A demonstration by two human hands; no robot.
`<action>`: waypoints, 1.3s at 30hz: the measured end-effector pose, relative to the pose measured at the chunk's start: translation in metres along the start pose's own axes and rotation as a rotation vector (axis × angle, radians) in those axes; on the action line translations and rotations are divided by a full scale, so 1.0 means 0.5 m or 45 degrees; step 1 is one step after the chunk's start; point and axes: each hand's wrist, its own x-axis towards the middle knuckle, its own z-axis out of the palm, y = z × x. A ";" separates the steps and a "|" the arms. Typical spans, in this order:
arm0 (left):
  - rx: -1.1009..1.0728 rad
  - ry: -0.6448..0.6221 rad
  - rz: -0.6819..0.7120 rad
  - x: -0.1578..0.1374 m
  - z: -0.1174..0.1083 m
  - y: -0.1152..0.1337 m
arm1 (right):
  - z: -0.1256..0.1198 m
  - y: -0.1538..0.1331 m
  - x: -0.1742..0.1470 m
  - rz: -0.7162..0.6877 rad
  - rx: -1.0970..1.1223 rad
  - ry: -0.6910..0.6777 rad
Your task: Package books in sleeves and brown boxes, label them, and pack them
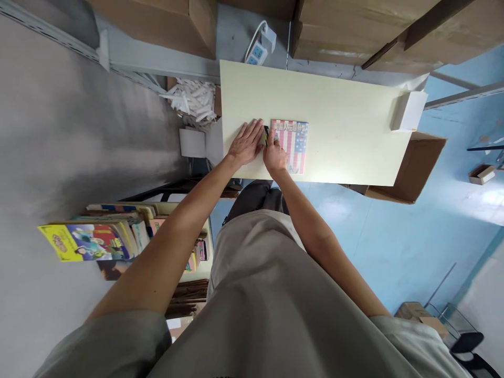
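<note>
A book [300, 144] with a red-and-white striped cover, a blue starred patch and large characters along its top lies on the pale table [350, 131]. My left hand [248, 143] rests flat on the tabletop to the left of the book, fingers stretched out. Closed at the book's left edge, my right hand [274, 156] holds a slim black and yellow tool [266, 135] that looks like a utility knife. Its index finger points away from me along the tool. The hand covers part of the cover and of the tool, so the blade cannot be made out.
A white box [409, 111] stands at the table's right end, above an open cardboard box [423, 165]. Beyond the far edge are a power strip [257, 54] and large cartons [354, 34]. White scraps [195, 100] fill a box at left; stacked books [90, 241] sit lower left.
</note>
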 end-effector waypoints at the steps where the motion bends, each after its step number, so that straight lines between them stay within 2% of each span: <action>1: 0.002 -0.004 0.003 0.000 0.000 -0.001 | 0.002 0.001 -0.003 0.000 -0.004 -0.006; 7: 0.026 -0.010 0.018 0.003 0.005 -0.010 | 0.021 0.008 -0.020 -0.035 0.075 0.025; 12: 0.027 -0.020 0.046 0.006 0.014 -0.023 | 0.040 0.012 -0.043 0.013 0.009 0.054; 23: 0.029 -0.032 0.067 0.016 0.026 -0.047 | 0.076 0.019 -0.141 0.044 -0.081 -0.007; 33: -0.049 -0.007 0.048 0.011 0.011 -0.008 | 0.099 0.037 -0.228 0.054 -0.099 -0.058; 39: 0.060 -0.062 -0.078 0.030 0.025 -0.018 | 0.093 0.048 -0.265 0.011 -0.204 -0.141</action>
